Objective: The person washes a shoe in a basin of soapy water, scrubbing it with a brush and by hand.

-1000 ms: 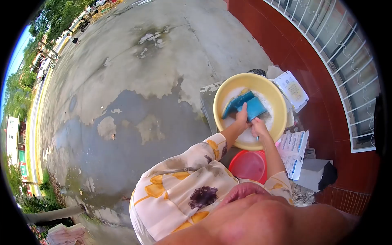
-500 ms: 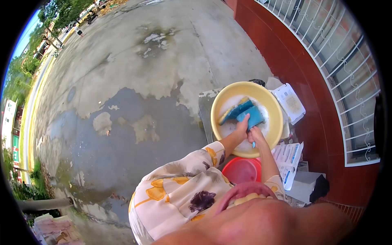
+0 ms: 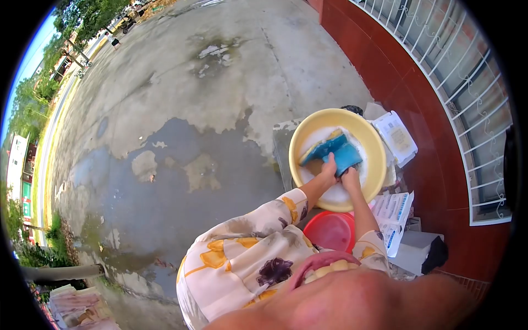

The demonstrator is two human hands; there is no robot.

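A large yellow basin holds whitish, sudsy water and a wet blue item, which looks like cloth with a yellowish edge. My left hand is closed on the lower part of the blue item, near the middle of the basin. Just to its right, my right hand is closed at the item's lower corner. The two hands are close together over the suds. Fine details of the fingers are too small to tell.
Below the yellow basin sits a red basin. White printed packaging, a white box and a grey box lie at the right, beside the red wall. A barred window is beyond.
The narrow blue end that stuck out below my right hand no longer shows. My right hand has moved up slightly against the blue item. The view has shifted a little.
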